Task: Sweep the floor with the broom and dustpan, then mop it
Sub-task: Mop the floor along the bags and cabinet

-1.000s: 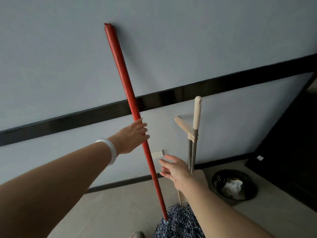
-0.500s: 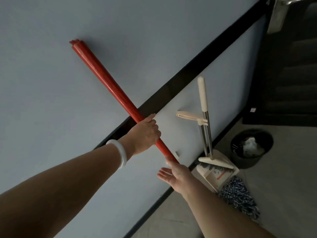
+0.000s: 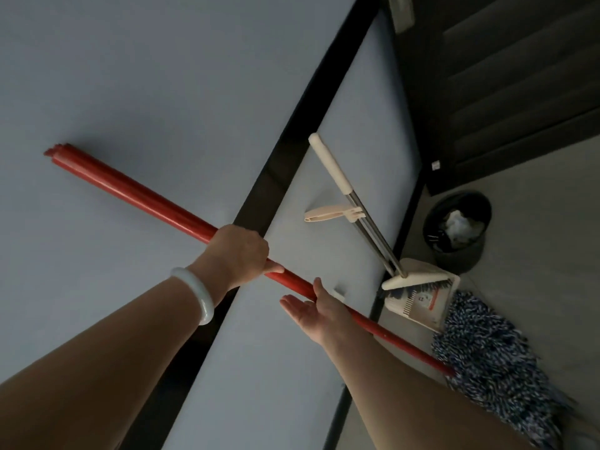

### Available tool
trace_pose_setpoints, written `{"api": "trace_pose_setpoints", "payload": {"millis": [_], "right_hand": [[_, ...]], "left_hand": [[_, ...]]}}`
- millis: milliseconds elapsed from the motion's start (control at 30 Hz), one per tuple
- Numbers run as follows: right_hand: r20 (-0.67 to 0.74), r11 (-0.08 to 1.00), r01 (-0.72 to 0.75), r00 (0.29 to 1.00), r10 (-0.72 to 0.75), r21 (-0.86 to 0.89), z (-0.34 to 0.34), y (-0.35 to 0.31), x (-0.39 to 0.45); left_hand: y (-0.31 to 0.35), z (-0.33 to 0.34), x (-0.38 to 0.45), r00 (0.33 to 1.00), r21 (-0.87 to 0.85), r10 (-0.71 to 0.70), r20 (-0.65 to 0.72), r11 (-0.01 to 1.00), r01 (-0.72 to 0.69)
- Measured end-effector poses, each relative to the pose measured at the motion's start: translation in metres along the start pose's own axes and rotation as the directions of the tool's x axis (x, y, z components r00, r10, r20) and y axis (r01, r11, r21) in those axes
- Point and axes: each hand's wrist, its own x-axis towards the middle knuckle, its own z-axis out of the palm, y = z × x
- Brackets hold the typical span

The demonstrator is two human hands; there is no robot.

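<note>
The mop's red handle leans against the pale wall, and its blue-and-white string head lies on the floor at the lower right. My left hand, with a white bangle on the wrist, grips the red handle near its middle. Just below it, my right hand is open with the palm up, and its thumb side touches the handle. A cream broom with a metal shaft stands clipped in its cream dustpan against the wall, beyond the mop.
A black waste bin holding crumpled white paper sits on the grey floor by the wall. Behind it is a dark door. A black band runs along the wall, and a white socket sits low on it.
My left hand has wrapped round the red handle, which it only touched a second ago. My right hand has moved up against the handle. The view has tilted.
</note>
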Motion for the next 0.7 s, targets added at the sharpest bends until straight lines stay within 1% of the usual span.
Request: {"api": "trace_pose_setpoints", "payload": {"millis": [100,167,233,300,433,500,567,633,700], "right_hand": [[0.007,0.988,0.118,0.993,-0.119,0.099,-0.001,0.012,0.012],[0.009,0.958,0.189,0.981,-0.196,0.213,0.001,0.018,0.018],[-0.018,0.929,0.251,0.967,-0.256,0.272,0.002,0.021,0.024],[-0.089,0.915,0.320,0.947,-0.307,0.245,-0.002,0.021,0.025],[-0.159,0.907,0.396,0.914,-0.374,0.145,-0.013,0.015,0.012],[-0.157,0.888,0.453,0.885,-0.439,0.073,-0.011,0.010,-0.006],[-0.108,0.851,0.524,0.846,-0.522,-0.009,-0.009,0.003,-0.029],[-0.105,0.819,0.573,0.813,-0.573,-0.030,-0.008,-0.006,-0.051],[-0.163,0.781,0.624,0.772,-0.615,0.005,-0.006,-0.015,-0.068]], "left_hand": [[-0.001,0.004,0.001,0.998,0.043,0.037,-0.040,0.998,-0.036],[-0.002,0.010,-0.001,0.995,0.079,0.065,-0.074,0.995,-0.059],[-0.004,0.015,-0.004,0.989,0.113,0.095,-0.112,0.990,-0.083],[-0.007,0.017,-0.010,0.983,0.134,0.122,-0.136,0.986,-0.103],[-0.008,0.004,-0.021,0.959,0.210,0.187,-0.213,0.967,-0.142],[-0.008,-0.013,-0.025,0.943,0.237,0.197,-0.269,0.962,-0.134],[-0.006,-0.031,-0.029,0.915,0.250,0.215,-0.340,0.959,-0.132],[-0.004,-0.051,-0.035,0.885,0.241,0.212,-0.414,0.963,-0.118],[-0.001,-0.063,-0.039,0.860,0.191,0.183,-0.476,0.976,-0.102]]}}
